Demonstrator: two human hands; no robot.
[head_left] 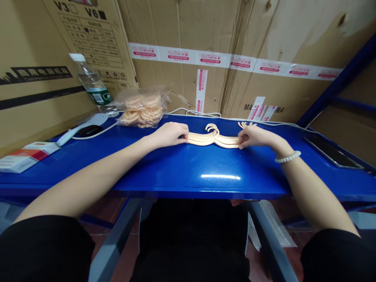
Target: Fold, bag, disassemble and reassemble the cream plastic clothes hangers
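A small stack of beige clothes hangers [202, 139] lies on the blue table [188, 168], with their curved hooks pointing toward the back. My left hand [172, 134] is closed on the left ends of the stack, thumb and fingers pinched together. At the other side, my right hand [258, 136] pinches the right ends; a pale beaded bracelet circles that wrist. Just behind my right hand, the tips of several more beige hooks [246, 124] show, the rest of them hidden by the hand.
A clear plastic bag [143, 107] of beige pieces lies back left, beside a water bottle [98, 88]. Further left are a white-and-red box [29, 154] and a dark oval object [89, 130]. A phone [333, 151] lies right. Large cardboard boxes [182, 27] and a white cable [258, 122] line the back.
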